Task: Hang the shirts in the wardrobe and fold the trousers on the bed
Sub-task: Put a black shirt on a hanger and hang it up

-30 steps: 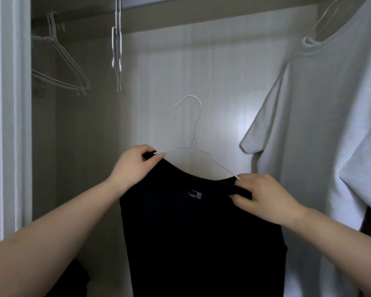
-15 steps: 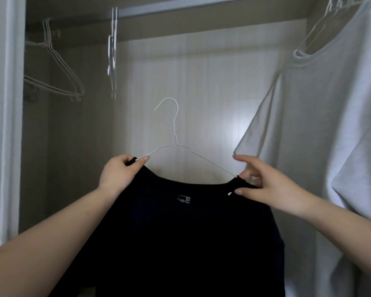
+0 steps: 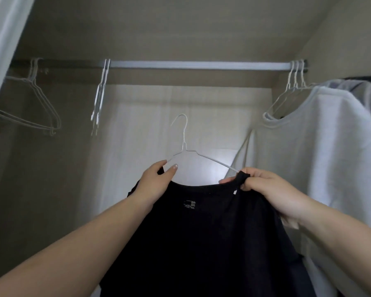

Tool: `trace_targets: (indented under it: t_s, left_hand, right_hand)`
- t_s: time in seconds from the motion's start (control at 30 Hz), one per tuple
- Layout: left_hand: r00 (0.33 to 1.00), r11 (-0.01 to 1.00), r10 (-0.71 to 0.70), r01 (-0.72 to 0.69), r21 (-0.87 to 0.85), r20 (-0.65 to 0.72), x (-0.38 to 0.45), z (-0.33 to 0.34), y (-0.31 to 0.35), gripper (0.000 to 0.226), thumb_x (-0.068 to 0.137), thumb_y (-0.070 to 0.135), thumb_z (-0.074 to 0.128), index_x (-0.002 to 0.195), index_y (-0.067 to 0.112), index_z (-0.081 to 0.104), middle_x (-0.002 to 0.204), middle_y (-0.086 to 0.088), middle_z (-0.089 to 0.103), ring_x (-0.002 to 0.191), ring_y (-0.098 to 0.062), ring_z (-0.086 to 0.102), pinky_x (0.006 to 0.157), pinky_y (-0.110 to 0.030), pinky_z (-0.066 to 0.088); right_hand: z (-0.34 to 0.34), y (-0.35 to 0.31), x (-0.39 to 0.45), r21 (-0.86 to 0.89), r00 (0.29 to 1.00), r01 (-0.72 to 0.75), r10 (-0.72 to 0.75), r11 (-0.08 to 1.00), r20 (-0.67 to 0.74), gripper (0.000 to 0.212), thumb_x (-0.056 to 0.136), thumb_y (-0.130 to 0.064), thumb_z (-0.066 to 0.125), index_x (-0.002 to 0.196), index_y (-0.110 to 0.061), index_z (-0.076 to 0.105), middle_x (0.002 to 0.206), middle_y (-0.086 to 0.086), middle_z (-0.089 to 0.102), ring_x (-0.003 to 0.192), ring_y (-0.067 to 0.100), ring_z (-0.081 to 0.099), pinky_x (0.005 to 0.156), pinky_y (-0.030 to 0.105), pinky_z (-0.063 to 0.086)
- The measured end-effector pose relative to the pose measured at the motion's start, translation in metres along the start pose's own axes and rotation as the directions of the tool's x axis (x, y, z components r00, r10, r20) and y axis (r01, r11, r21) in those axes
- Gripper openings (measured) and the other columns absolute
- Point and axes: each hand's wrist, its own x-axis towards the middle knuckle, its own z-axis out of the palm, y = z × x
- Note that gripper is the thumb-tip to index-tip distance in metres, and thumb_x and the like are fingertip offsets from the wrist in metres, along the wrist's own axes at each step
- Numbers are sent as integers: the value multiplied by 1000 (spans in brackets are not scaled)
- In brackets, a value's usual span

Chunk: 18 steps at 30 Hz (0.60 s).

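Both hands [image 3: 156,183] [image 3: 266,189] grip black shirt [image 3: 201,243] on white hanger [image 3: 185,146].

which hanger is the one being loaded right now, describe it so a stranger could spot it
Start at the grey wardrobe rail across the top, then drop to the middle, well below it. There a white wire hanger sits inside the neck of a black shirt, held by the left hand and right hand. Unlike every other hanger here, its hook is on nothing.

Both forearms reach up from the lower corners; left hand [image 3: 153,183] and right hand [image 3: 268,190] grip mid-frame, fingers curled.
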Motion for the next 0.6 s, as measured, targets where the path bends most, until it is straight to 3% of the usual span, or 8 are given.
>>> trace_targets:
  t_s: [0.13,0.23,0.33,0.43,0.53,0.6]
  left_hand:
    - [992,993,23,-8,-115,126,7,46,41,56,89,50,56,139,28,47,142,5,45,124,-11,44,97,-23,33]
    - [968,984,79,-36,-175,240,7,81,75,54,88,52,57,136,29,49,137,9,49,118,-7,48,91,-21,35]
    - [938,973,150,-83,-217,313,5,112,108,47,87,53,57,127,30,58,128,11,58,113,-8,56,95,-24,45]
    - [904,949,239,-139,-282,356,5,136,138,27,89,48,56,107,31,68,104,10,71,96,-7,66,83,-23,52]
    - [872,928,306,-184,-322,382,4,156,161,29,90,43,56,114,30,67,105,10,71,97,-7,66,87,-25,52]
    - [858,917,333,-200,-344,392,5,165,174,27,92,41,55,116,33,65,103,13,70,91,-3,64,73,-19,50]
  right_hand:
    - [-22,-38,2,-57,990,65,-72,996,-123,29,85,7,36,85,-4,64,81,7,74,60,15,67,52,21,54]
    - [-40,-66,4,-155,959,116,-151,981,-239,24,84,4,40,80,-6,61,66,11,62,50,17,58,46,20,47]
    - [-55,-89,9,-238,923,128,-204,963,-326,21,83,2,42,82,-8,60,64,13,57,50,19,55,46,22,44]
    - [-69,-105,15,-277,876,152,-259,949,-406,20,83,2,42,84,-7,60,70,15,58,59,23,56,54,26,45]
    - [-84,-116,19,-289,838,171,-293,942,-461,20,83,3,41,88,-6,58,77,17,56,68,28,54,61,32,43]
    - [-94,-121,22,-310,803,177,-319,934,-504,22,83,3,42,92,-5,61,74,17,57,67,27,54,59,31,43]
